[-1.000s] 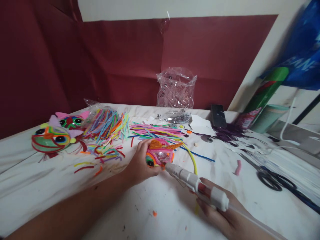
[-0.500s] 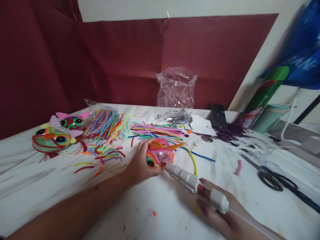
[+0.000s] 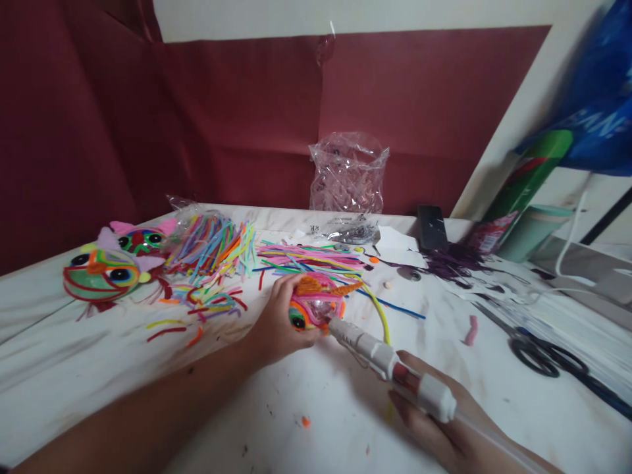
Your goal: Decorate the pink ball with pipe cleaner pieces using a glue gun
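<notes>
The pipe-cleaner ball (image 3: 316, 306) sits near the middle of the desk (image 3: 99, 368), resting on the white surface. It is wrapped in pink, orange and green pipe cleaners, with an orange tuft on top and a round eye facing me.

My left hand (image 3: 276, 322) is clamped on the ball's left side, with the thumb over the top and the fingers curled around the back.

My right hand (image 3: 444, 434) is closed around a white hot-glue gun (image 3: 390, 365) from below, towards the near edge of the desk. The gun points up and to the left. Its nozzle touches the lower right of the ball.

Just behind the gun, a yellow pipe cleaner (image 3: 380, 316) arches away from the ball, and a blue pipe cleaner (image 3: 395, 307) lies flat beside it.

Beyond the ball, towards the far edge:
- a spread of pink and yellow strips (image 3: 311, 258);
- a heap of mixed cut pipe cleaners (image 3: 212, 247), further left;
- a clear plastic bag (image 3: 348, 172), upright at the far edge.

Two finished cat faces (image 3: 101, 273) lie near the left edge, well apart from the ball.

Towards the right edge lie a pair of black scissors (image 3: 538, 355), a short pink piece (image 3: 470, 330) and purple scraps (image 3: 451, 263).
</notes>
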Demonstrator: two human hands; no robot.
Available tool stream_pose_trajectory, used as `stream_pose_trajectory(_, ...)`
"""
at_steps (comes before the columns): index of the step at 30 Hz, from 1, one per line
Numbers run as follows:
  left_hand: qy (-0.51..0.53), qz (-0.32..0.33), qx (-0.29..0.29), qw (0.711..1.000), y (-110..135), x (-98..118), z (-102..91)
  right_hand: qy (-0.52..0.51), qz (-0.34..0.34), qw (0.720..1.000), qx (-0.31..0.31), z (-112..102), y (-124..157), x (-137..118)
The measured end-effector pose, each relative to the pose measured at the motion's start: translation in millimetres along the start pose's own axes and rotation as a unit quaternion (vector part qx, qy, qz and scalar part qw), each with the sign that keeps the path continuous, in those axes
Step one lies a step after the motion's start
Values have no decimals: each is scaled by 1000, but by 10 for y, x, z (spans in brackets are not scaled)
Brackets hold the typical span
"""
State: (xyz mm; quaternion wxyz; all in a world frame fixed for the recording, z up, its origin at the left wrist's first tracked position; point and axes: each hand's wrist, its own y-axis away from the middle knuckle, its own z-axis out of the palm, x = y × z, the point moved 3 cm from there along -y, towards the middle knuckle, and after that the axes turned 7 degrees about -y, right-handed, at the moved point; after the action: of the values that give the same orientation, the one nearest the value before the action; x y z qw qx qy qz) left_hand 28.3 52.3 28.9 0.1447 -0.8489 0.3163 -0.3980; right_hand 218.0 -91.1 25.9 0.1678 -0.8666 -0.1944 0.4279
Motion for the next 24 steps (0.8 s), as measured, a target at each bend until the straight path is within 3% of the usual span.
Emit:
stream_pose_trajectory(9,3,-1,5,1000,-5,-24,13,15,18,999,25,20,1,-4)
stream_pose_trajectory(15,5,5,13,1000,2,-23,8,8,-26,1000,13,24,-9,-25)
stream_pose_trajectory(24,7,1,6,1000,-3,-23,11,-2,-3,999,32,72,14,73)
